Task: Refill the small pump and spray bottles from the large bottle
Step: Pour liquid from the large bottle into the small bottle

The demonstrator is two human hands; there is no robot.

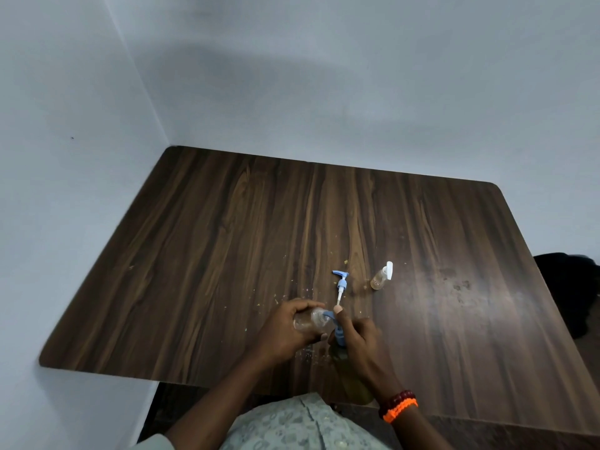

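My left hand (292, 326) wraps the small clear bottle (311, 321), tipped mouth-first toward the large bottle's blue pump (337, 332), which my right hand (360, 342) presses, apparently to dispense. Its removed pump head (341, 284) lies on the desk (194, 254) near the spray bottle (382, 277). No labels legible.

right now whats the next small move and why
Probably press the large bottle's pump: the right hand grips it with its spout at the small bottle, which the left hand holds tilted. The small bottle's own pump head lies loose on the table.
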